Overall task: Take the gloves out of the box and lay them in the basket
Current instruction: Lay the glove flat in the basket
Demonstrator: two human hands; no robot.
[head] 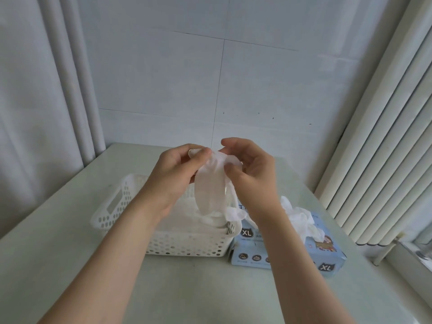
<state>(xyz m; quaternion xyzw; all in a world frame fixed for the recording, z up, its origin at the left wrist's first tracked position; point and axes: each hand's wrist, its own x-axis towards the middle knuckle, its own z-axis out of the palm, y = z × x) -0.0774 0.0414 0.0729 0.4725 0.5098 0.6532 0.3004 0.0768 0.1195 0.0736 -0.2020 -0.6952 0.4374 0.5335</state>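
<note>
left hand (173, 174), right hand (252, 176) pinching glove (210, 190) over basket (187, 244), gloves (301, 220) bulging from box (252, 256)

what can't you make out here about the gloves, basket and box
- Head view: the left forearm and the hanging glove cover much of the inside of the basket; gloves there cannot be counted.
- Head view: the right forearm and bunched gloves hide the opening of the box.
- Head view: the box's small print is too small to read.

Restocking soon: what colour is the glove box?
Light blue box with black XL badges, seen in the head view.
</note>
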